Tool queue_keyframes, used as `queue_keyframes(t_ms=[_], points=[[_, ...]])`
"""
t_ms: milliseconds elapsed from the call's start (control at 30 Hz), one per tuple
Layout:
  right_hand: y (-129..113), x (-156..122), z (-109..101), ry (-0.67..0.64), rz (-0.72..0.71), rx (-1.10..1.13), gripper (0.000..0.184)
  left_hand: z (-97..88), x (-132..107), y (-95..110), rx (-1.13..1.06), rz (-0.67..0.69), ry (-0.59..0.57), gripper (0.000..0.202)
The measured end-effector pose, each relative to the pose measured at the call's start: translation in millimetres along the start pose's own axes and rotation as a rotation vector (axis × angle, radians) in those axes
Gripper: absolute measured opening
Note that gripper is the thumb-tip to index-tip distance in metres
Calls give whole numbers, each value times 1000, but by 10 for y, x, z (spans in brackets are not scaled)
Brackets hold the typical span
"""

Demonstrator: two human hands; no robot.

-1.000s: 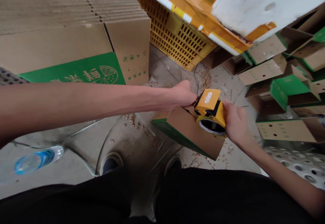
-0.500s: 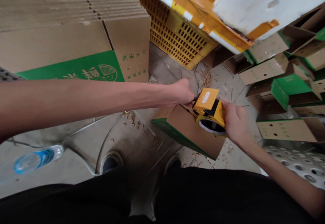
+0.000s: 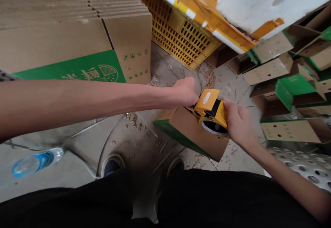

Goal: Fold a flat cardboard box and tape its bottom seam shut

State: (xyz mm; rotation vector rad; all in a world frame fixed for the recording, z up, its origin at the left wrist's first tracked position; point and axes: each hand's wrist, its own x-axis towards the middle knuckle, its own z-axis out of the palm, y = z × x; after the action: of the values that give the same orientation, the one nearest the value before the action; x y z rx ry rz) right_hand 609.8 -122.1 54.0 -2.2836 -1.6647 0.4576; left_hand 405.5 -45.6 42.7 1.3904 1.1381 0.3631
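A yellow tape dispenser (image 3: 208, 109) with a black middle part is gripped at its right end by my right hand (image 3: 238, 122). It lies over the top of a brown and green cardboard box (image 3: 190, 131), which stands tilted on the floor between my feet and the crates. My left hand (image 3: 184, 91) is closed at the far edge of the box, right beside the front of the dispenser. Its fingertips are turned away, so what they pinch is hidden.
A stack of flattened cartons (image 3: 131, 48) stands at left. Ahead are a yellow plastic crate (image 3: 181, 31) and a taped foam box (image 3: 253, 7). Open cartons (image 3: 292, 131) crowd the right, above a perforated white stool (image 3: 305, 167). A plastic bottle (image 3: 37, 162) lies at lower left.
The tape dispenser and my right hand have shifted very slightly left, toward my left hand. The whole view has also drifted a little; both grips look the same.
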Motion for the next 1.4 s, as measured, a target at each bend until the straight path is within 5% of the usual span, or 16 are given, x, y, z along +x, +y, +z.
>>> queue_keyframes(t_ms=[200, 967, 1267, 1400], points=[[16, 4, 3, -10, -11, 13, 59, -7, -34, 31, 231, 57, 41, 23], [-49, 85, 15, 7, -82, -133, 66, 22, 121, -98, 20, -63, -16, 23], [-108, 44, -54, -27, -146, -211, 69, 29, 172, -229, 51, 39, 23, 7], [-95, -15, -87, -77, -230, -199, 66, -6, 203, -348, 4, 68, 15, 23]])
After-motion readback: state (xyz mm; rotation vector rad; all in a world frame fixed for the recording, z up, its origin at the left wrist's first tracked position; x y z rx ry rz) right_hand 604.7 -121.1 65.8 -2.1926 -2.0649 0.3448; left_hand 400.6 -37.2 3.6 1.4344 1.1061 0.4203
